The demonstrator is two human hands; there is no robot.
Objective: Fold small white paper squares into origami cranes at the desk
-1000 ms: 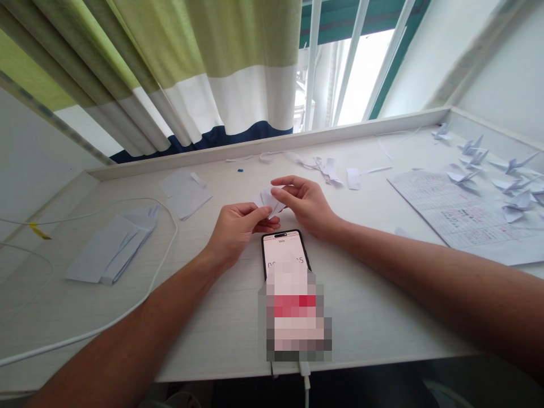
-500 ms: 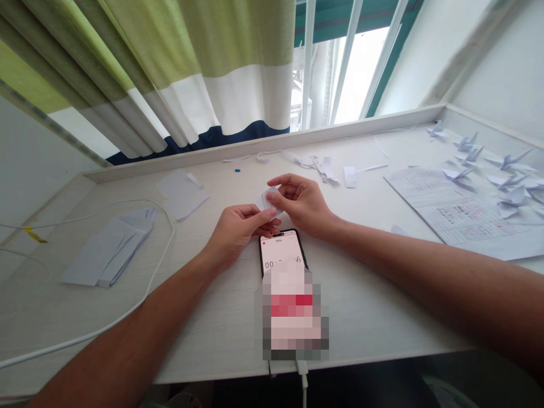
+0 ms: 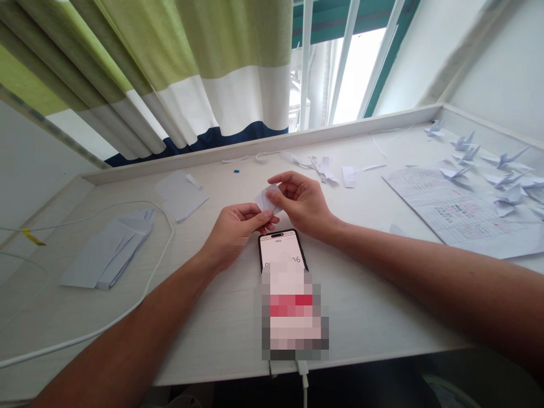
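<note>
A small folded piece of white paper (image 3: 264, 198) is held between my two hands above the middle of the table. My left hand (image 3: 240, 224) pinches its lower edge, thumb on top and fingers curled beneath. My right hand (image 3: 301, 198) grips the paper's right side between thumb and fingers. Part of the paper is covered by my fingertips. Just below my hands lies a phone (image 3: 278, 249) with a lit screen, its lower part blurred out.
Folded paper cranes (image 3: 508, 158) cluster at the right, some on a printed sheet (image 3: 429, 198). Paper scraps (image 3: 325, 170) lie near the back ledge. At left are a stack of paper (image 3: 110, 249), more sheets (image 3: 182, 198) and a white cable (image 3: 159, 266). A curtain (image 3: 178, 68) hangs behind.
My hands stay almost in place. More of the folded paper shows between them now, and my left thumb has shifted slightly down and left along it.
</note>
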